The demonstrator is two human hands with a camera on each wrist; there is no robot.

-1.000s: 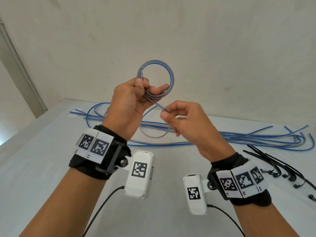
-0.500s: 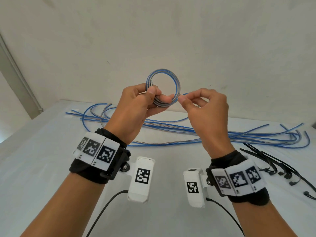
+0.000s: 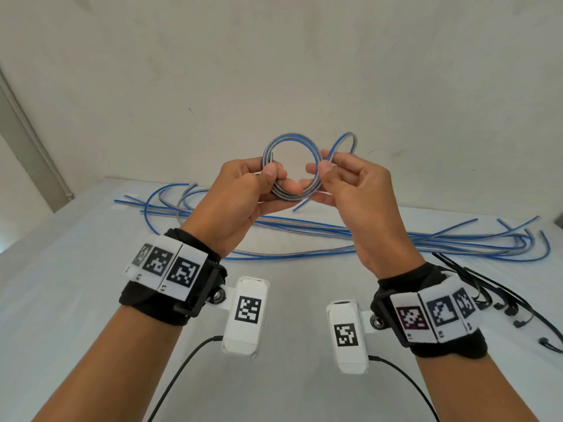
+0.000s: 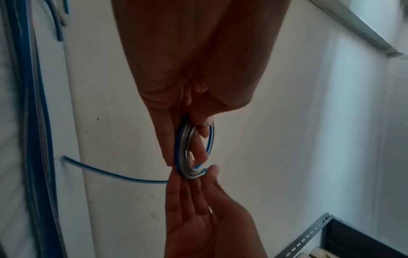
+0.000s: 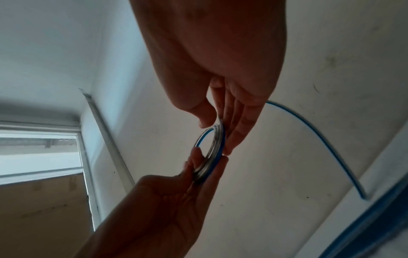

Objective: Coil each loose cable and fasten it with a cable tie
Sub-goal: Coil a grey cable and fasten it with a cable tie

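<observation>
While the left hand (image 3: 243, 193) and right hand (image 3: 350, 190) pinch one nearly wound blue-and-grey cable coil (image 3: 292, 166) above the table (image 3: 91, 300), it remains untied, loose cables (image 3: 335, 236) and cable ties (image 3: 493, 296) lying unused.

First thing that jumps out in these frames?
The coiled cable, a blue-and-silver ring held up at centre frame: the left hand pinches its left side, the right hand its right, with a loose tail end arcing beyond the right fingers. Behind on the table sprawl the loose cables, and black cable ties lie at the right edge.
</observation>
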